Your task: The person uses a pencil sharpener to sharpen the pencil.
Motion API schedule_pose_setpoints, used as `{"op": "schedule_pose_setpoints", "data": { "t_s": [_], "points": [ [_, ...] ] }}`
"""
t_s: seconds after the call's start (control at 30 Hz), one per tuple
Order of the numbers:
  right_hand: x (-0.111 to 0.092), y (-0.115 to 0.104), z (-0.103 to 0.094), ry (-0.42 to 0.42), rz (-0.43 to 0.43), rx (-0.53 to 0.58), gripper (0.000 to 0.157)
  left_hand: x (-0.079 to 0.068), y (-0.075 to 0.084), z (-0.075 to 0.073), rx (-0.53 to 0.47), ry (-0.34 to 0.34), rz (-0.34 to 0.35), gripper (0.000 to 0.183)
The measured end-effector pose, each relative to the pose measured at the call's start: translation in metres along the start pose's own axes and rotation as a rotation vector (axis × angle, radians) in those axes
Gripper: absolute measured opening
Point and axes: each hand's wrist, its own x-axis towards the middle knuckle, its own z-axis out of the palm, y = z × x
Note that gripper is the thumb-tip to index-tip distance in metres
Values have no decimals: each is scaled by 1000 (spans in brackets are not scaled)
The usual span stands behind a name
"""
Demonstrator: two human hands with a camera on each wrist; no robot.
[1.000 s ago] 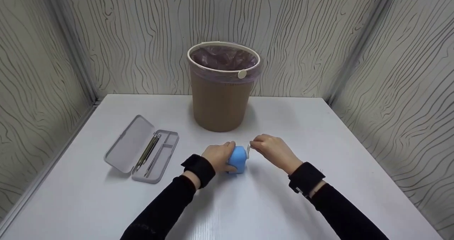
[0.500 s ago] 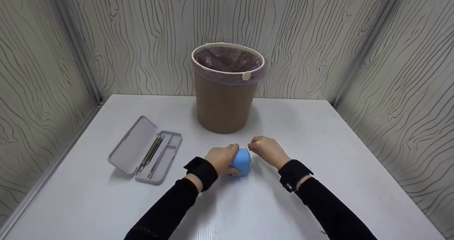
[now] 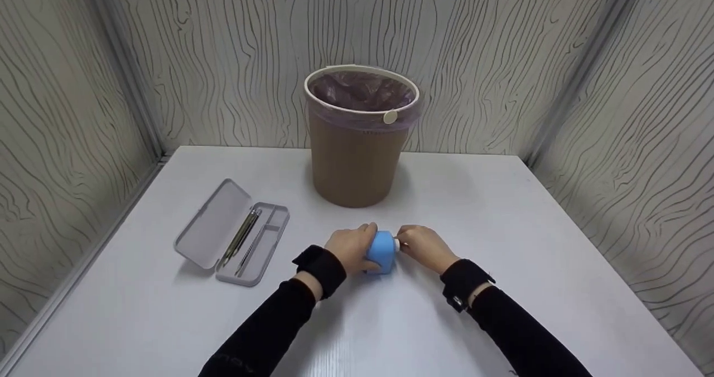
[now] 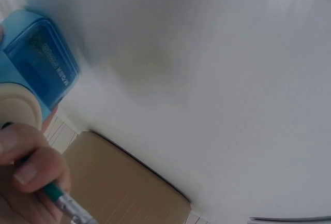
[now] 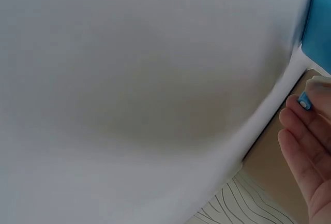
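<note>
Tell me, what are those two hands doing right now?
Left hand grips the blue sharpener on the table. Right hand pinches a pencil at its side. Nothing in the way.

The sharpener (image 3: 382, 251) sits on the table (image 3: 502, 243) between the fingers of the left hand (image 3: 350, 247) and the right hand (image 3: 425, 247). The bin (image 3: 357, 143) stands beyond the fingertips. The open case (image 3: 231, 232), with pens in it, lies well left of the left fingers.

At the left edge of the frame a blue pencil sharpener (image 4: 39, 61) with a cream round knob (image 4: 18, 107) sits above fingers (image 4: 28, 154) pinching a green pencil (image 4: 64, 200), with the tan bin (image 4: 124, 188) below and white bench (image 4: 207, 79) filling the rest.
</note>
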Motion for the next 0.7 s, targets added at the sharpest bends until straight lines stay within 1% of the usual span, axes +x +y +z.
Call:
{"op": "schedule_pose_setpoints", "data": {
  "t_s": [0.2,0.3,0.4,0.5,0.57,0.7],
  "points": [
    [-11,-4,3,17,-41,-50,3,1,2,0,-34,-2,-26,68],
    [-18,-7,5,12,-37,-50,7,1,4,2,-56,-14,-37,69],
    [-24,-9,4,11,-40,-42,5,2,6,2,-62,-24,-48,70],
    [-29,-12,2,-5,-45,-20,3,2,8,1,-55,-27,-57,71],
    [-33,-14,-1,-15,-62,-6,5,2,7,0,-43,-26,-58,72],
    [-39,-20,-12,-22,-128,9,7,0,4,-2,-36,-24,-65,71]
  ]
}}
